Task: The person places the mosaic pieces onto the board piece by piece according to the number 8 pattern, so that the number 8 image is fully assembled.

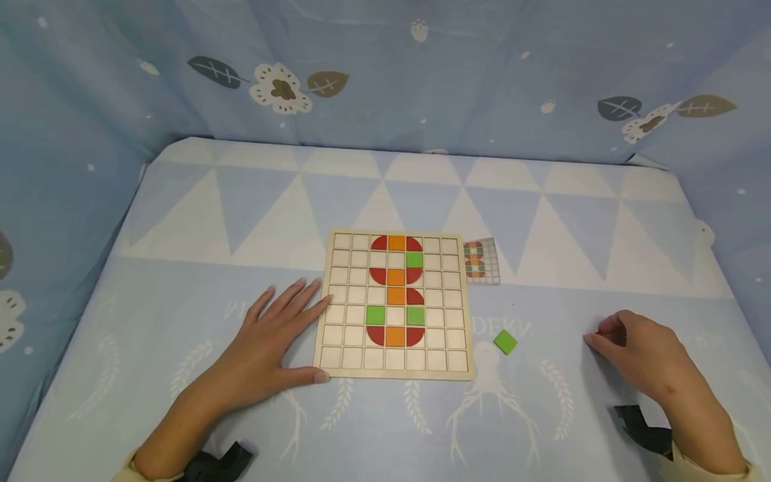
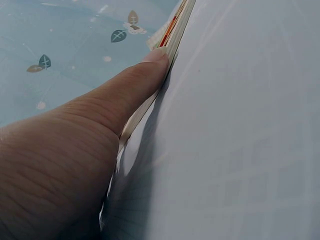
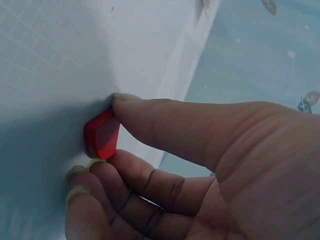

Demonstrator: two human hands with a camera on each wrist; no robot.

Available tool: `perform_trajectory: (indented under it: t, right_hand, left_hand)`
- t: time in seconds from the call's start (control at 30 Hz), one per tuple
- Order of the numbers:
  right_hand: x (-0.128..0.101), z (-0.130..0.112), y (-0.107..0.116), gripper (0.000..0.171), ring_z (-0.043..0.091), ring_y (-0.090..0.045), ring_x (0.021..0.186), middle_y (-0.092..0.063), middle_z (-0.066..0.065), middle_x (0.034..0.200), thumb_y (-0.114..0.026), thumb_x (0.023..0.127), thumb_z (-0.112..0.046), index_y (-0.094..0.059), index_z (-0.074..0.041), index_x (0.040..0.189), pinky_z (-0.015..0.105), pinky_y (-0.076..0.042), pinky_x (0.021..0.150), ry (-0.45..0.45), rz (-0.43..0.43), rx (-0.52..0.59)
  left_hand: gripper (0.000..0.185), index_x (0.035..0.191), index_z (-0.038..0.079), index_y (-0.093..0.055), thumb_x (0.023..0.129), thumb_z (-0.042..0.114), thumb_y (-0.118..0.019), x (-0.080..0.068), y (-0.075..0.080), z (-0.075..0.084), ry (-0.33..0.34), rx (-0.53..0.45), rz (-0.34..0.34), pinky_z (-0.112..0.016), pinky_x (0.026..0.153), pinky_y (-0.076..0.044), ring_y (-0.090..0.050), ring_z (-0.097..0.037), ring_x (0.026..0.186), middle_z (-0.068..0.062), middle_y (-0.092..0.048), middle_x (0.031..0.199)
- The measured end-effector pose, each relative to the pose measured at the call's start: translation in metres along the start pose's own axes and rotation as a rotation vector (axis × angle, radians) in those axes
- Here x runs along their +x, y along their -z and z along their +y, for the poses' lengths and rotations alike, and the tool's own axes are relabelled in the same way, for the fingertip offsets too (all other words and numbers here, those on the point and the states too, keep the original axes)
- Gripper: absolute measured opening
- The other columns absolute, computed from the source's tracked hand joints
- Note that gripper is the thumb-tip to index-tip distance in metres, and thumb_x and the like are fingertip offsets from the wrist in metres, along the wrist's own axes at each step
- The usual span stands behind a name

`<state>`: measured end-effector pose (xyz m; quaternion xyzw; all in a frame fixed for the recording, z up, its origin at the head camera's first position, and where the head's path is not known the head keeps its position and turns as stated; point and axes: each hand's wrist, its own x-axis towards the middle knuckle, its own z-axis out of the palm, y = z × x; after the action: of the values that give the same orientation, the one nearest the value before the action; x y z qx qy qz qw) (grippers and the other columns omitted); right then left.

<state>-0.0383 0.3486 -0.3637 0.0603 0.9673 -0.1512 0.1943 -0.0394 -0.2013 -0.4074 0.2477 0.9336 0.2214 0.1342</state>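
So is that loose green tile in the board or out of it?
Out. The green tile lies flat on the cloth right of the wooden board, apart from its edge and from the right hand.

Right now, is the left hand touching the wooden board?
Touching. In the left wrist view the left hand's thumb presses against the wooden board's edge, no gap.

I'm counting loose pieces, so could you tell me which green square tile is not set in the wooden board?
The green tile lying loose on the cloth right of the board; the other three green squares sit in its grid cells.
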Motion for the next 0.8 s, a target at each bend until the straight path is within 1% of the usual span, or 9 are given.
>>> perform_trajectory:
  t: [0.17,0.37,0.57,0.7,0.8]
  right_hand:
    - [0.0003,0.0019,-0.0019,0.034,0.024,-0.056,0.077,-0.063,0.01,0.087,-0.074,0.098,-0.026,-0.062,0.006,0.1,0.037,-0.045,0.064,0.001,0.005,0.008]
    - [0.0006,0.0027,-0.0017,0.034,0.025,-0.055,0.078,-0.062,0.01,0.087,-0.073,0.098,-0.025,-0.061,0.007,0.101,0.037,-0.046,0.065,0.001,-0.007,0.015]
    - [0.0,0.0022,-0.0037,0.035,0.027,-0.055,0.078,-0.061,0.011,0.086,-0.073,0.098,-0.023,-0.059,0.008,0.102,0.037,-0.046,0.065,-0.028,-0.007,0.031]
    - [-0.0006,0.0025,-0.0058,0.035,0.028,-0.056,0.079,-0.062,0.012,0.086,-0.075,0.097,-0.022,-0.058,0.008,0.102,0.037,-0.045,0.063,-0.037,0.012,0.042]
    - [-0.0022,0.0032,-0.0089,0.033,0.025,-0.059,0.078,-0.064,0.009,0.086,-0.076,0.096,-0.022,-0.06,0.006,0.102,0.035,-0.046,0.063,-0.022,0.046,0.049]
  left_hand:
    - [0.111,0.168,0.028,-0.026,0.08,0.076,-0.074,0.0008,-0.0007,-0.0002,0.005,0.001,-0.005,-0.05,0.126,0.006,-0.001,-0.022,0.161,0.004,-0.011,0.175]
    - [0.111,0.168,0.028,-0.027,0.08,0.075,-0.075,0.001,-0.0004,0.0005,0.008,0.0,-0.006,-0.049,0.126,0.006,-0.002,-0.022,0.161,0.004,-0.012,0.175]
    - [0.111,0.168,0.027,-0.028,0.08,0.074,-0.076,0.001,0.0001,0.0014,0.015,-0.002,-0.011,-0.049,0.126,0.006,-0.001,-0.022,0.161,0.004,-0.012,0.175]
    - [0.111,0.168,0.027,-0.028,0.079,0.074,-0.076,0.0006,0.0008,0.0016,0.016,-0.005,-0.01,-0.049,0.126,0.006,-0.002,-0.022,0.161,0.004,-0.012,0.175]
    - [0.111,0.168,0.028,-0.028,0.08,0.075,-0.075,0.0004,0.0008,0.0014,0.015,-0.004,-0.012,-0.049,0.126,0.006,-0.002,-0.022,0.161,0.004,-0.012,0.175]
